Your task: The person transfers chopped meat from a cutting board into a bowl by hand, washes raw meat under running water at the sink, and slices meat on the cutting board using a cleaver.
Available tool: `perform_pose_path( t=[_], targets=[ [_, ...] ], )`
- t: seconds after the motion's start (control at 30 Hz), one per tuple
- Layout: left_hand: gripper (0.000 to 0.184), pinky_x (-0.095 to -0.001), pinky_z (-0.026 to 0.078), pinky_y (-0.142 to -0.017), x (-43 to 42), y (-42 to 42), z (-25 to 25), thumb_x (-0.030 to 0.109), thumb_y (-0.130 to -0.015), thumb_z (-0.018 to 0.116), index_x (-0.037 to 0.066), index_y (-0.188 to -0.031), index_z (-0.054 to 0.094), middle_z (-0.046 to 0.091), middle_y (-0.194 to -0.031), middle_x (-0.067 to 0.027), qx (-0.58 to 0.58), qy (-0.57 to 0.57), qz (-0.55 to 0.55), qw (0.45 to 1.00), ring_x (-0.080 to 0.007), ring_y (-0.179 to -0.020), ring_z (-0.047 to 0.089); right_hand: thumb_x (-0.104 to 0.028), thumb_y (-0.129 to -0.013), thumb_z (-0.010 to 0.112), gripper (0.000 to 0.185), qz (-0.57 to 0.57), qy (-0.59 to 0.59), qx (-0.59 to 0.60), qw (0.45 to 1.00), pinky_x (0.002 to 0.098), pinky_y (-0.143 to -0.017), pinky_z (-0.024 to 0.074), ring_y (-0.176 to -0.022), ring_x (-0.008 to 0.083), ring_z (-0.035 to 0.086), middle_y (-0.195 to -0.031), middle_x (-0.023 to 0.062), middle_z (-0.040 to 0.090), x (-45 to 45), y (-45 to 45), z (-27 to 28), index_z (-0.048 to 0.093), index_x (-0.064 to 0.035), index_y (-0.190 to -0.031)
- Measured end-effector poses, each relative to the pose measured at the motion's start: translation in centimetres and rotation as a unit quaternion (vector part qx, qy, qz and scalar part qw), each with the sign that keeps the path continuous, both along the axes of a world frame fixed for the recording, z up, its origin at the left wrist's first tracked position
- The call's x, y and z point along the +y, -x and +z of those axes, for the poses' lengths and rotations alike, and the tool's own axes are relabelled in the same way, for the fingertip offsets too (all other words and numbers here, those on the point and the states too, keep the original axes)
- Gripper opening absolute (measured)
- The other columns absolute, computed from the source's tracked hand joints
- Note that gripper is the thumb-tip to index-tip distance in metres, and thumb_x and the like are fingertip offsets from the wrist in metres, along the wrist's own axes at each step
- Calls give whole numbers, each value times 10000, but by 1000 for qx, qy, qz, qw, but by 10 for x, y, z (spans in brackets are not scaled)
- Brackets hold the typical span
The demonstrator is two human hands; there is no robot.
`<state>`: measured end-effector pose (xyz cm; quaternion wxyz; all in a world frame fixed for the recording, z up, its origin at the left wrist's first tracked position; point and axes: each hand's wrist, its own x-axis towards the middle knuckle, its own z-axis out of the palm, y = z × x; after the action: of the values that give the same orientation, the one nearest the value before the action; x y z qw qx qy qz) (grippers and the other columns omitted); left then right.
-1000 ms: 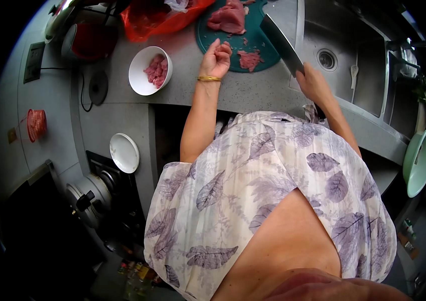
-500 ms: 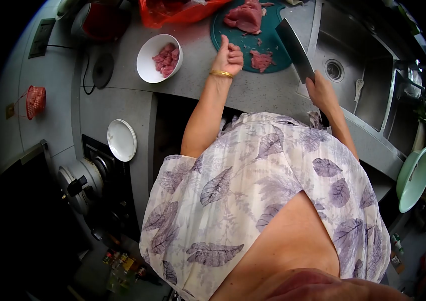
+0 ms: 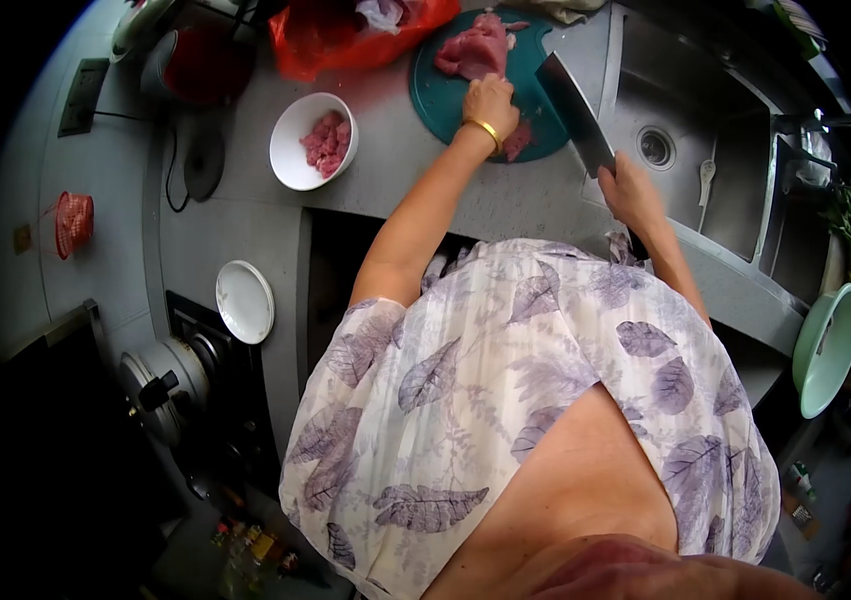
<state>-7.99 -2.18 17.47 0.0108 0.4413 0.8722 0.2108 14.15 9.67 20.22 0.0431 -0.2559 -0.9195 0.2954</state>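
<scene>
My right hand [image 3: 633,192] is closed around the handle of a cleaver [image 3: 577,112]. The broad blade slants up and left, its upper end by the right edge of a teal cutting board [image 3: 429,108]. On the board, my left hand [image 3: 490,103], with a gold bangle at the wrist, is closed with curled fingers. It sits against the lower edge of a large piece of raw meat [image 3: 473,48]; what lies under the fingers is hidden. A smaller slice of meat [image 3: 518,142] shows just right of that wrist. Cut meat chunks [image 3: 327,143] lie in a white bowl [image 3: 288,158].
A red plastic bag [image 3: 320,45] lies behind the bowl. To the right is a steel sink [image 3: 685,110] with a white spoon [image 3: 706,183] in it. A white plate [image 3: 244,302] and a pot [image 3: 160,385] are at left; a green basin [image 3: 827,350] is at right.
My left hand has gone from a raised, thumb-up fist to a lowered position on the board by the large meat. The cleaver stays in my right hand. The view has shifted slightly.
</scene>
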Motion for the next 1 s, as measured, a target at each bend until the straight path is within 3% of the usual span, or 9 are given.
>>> perform_pose_path(
  t=[0.33,0.37,0.4,0.5,0.6,0.7,0.83,0.93,1.0],
  targets=[
    [115,-459,470,-750,12,8,10,85,-619,599,23,-716,594,603,-815,-226,-74,31,-39,996,-413,-806,572,-195,-829,492,220,-27,39,6,999,556,-666,418,-708,501,537,-721,317,561,0,-1,3,462,23,-846],
    [87,-411,498,-666,8,9,17,96,-645,625,27,-691,595,622,-747,-172,-72,23,-42,996,-338,-736,612,-192,-825,492,217,-23,33,22,999,559,-671,418,-716,501,539,-732,317,566,2,-2,-4,469,24,-842],
    [70,-362,505,-631,5,13,15,83,-672,627,34,-716,604,617,-732,-129,-279,-45,7,959,-274,-699,614,-188,-821,493,213,-23,37,12,999,563,-675,418,-725,499,542,-744,313,572,1,-2,-1,471,23,-842],
    [86,-236,514,-606,-15,21,30,10,-740,596,36,-819,619,575,-720,-29,-735,-317,56,597,-119,-626,581,-192,-819,496,223,-33,31,6,999,561,-681,417,-745,492,548,-764,315,574,0,-3,6,468,27,-851],
    [172,-314,550,-697,-32,32,8,18,-753,484,-27,-852,618,615,-765,-109,-868,-441,18,227,-187,-657,621,-195,-819,492,226,-32,40,0,999,554,-694,416,-770,488,547,-781,313,575,-1,-3,11,468,27,-853],
    [191,-396,547,-800,-38,16,11,106,-763,503,-29,-761,638,655,-871,-212,-846,-477,-13,237,-298,-835,653,-196,-818,491,227,-28,37,-11,999,549,-705,414,-792,486,545,-797,311,576,-1,-1,14,468,27,-855],
    [303,-207,551,-556,-38,9,3,325,-832,628,90,-647,586,621,-673,-11,-829,-469,107,285,-124,-688,639,-195,-818,492,229,-9,23,15,1000,560,-686,412,-764,496,541,-770,319,568,1,-1,10,455,26,-865],
    [388,-164,438,-408,-45,19,-1,404,-832,603,138,-567,505,482,-533,50,-888,-401,74,213,-49,-476,499,-200,-821,497,222,-4,1,43,999,569,-658,412,-711,505,535,-715,324,554,3,-2,-9,452,15,-850],
    [443,-163,247,-311,-52,21,-6,473,-840,557,189,-535,406,323,-470,83,-856,-406,-44,318,-17,-364,290,-214,-828,499,225,-4,-22,51,998,566,-618,411,-664,500,531,-696,311,555,5,-1,-15,455,5,-851]
  ],
)
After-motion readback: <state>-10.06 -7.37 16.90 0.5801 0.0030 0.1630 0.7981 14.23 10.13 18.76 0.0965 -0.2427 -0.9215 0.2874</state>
